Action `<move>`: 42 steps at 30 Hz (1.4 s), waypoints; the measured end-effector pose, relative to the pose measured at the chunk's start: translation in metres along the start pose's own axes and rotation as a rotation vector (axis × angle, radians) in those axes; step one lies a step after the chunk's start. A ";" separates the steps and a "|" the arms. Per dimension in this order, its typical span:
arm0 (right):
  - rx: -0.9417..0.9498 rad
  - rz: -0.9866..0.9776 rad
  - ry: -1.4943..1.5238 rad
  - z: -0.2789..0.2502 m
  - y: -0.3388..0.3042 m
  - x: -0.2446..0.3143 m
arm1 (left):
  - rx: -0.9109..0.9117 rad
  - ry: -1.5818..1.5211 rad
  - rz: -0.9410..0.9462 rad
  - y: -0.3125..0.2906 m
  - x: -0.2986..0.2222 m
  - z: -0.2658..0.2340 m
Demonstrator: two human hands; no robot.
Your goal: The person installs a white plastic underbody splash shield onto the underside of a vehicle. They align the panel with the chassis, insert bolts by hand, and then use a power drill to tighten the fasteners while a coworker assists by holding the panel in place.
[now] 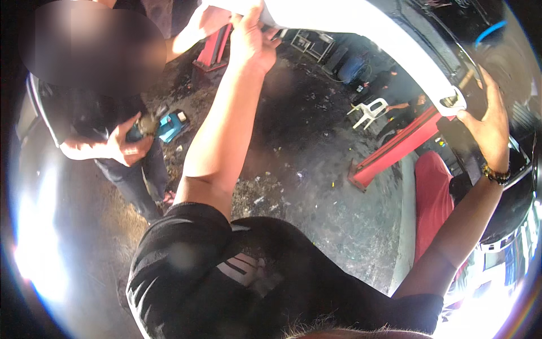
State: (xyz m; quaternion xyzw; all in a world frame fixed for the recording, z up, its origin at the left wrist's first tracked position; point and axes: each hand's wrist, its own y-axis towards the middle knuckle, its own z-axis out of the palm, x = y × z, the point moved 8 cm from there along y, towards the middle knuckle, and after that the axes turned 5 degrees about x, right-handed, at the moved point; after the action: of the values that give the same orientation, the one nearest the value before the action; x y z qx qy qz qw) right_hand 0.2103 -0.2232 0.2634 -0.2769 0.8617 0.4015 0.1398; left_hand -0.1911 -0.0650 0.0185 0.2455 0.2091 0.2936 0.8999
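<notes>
A long white curved car panel (361,25), bumper-like in shape, arches overhead from the top middle to the right. My left hand (252,42) is raised to its lower edge, with fingers closed about the rim. At the panel's right end, beside a small cut-out, my right hand (490,116) grips with the thumb below and the fingers up along the dark car body. A beaded bracelet circles my right wrist. Another person's hand (212,20) touches the panel just left of mine; that person's other hand holds a power tool (148,125) with a blue base.
Red lift posts (395,148) (213,48) stand right and at the back left. Farther off are a white plastic chair (368,112), a metal rack (313,44) and a blue drum-like thing (354,69). A person in red trousers (432,198) is near my right arm. The floor is dark and stained.
</notes>
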 end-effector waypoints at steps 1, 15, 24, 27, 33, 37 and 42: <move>0.004 -0.003 -0.035 -0.003 -0.001 -0.002 | -0.058 -0.017 -0.014 -0.005 -0.001 0.009; -0.072 -0.092 -0.154 -0.004 -0.001 0.018 | -0.042 0.011 -0.059 -0.005 -0.008 0.014; -0.040 -0.112 -0.067 -0.009 0.008 0.005 | -0.094 -0.052 -0.077 -0.007 -0.003 0.010; 0.007 -0.103 -0.063 -0.008 0.015 0.004 | -0.082 -0.032 -0.073 -0.009 -0.003 0.011; -0.040 -0.045 -0.115 -0.010 0.007 0.010 | -0.080 -0.041 -0.084 -0.004 -0.001 0.000; -0.069 -0.042 -0.087 -0.010 0.003 0.008 | -0.012 -0.062 -0.110 0.004 0.001 -0.002; 0.118 0.060 -0.056 -0.024 -0.001 0.039 | -0.063 -0.064 -0.090 0.000 0.000 -0.006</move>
State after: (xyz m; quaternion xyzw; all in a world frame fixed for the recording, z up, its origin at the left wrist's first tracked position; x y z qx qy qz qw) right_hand 0.1790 -0.2568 0.2596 -0.2310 0.8876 0.3614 0.1678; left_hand -0.1946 -0.0631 0.0141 0.2168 0.1817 0.2514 0.9256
